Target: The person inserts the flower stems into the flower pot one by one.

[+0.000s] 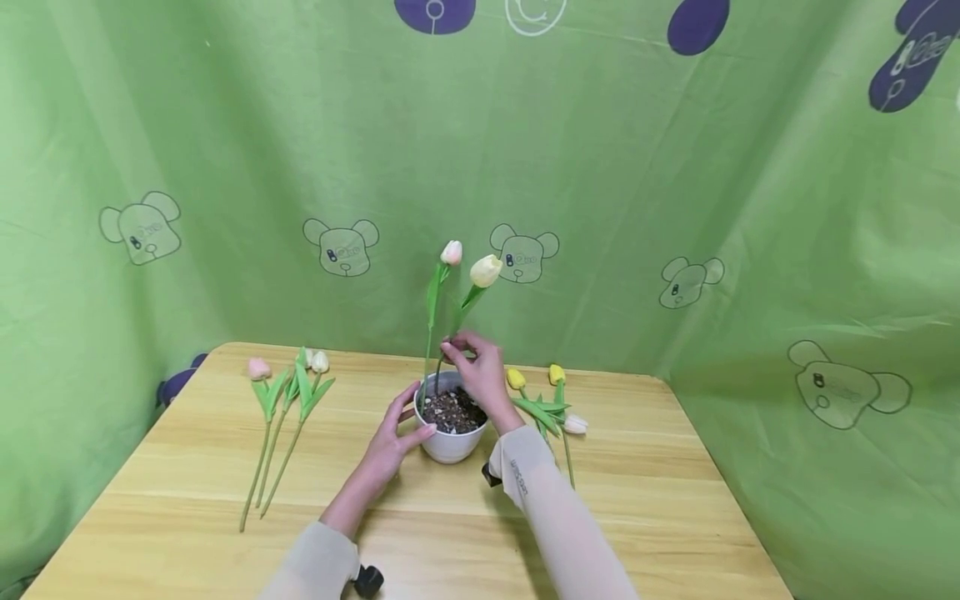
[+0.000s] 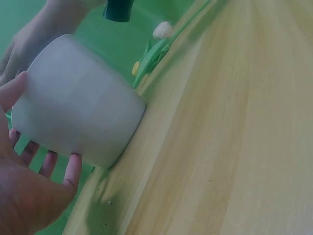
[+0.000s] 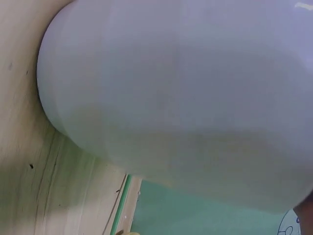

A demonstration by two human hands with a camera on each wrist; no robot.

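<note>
A round white ceramic pot [image 1: 448,446] holds dark speckled brown gravel [image 1: 452,412]. Above it rise a pale pink tulip [image 1: 452,252] and a cream-yellow tulip [image 1: 485,271]. The light wooden table [image 1: 660,492] shows streaky grain; the green backdrop cloth [image 1: 225,125] carries bear outlines.

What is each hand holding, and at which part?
The right hand pinches a tulip stem low, just above the white pot. The left hand holds the pot's side.
</note>
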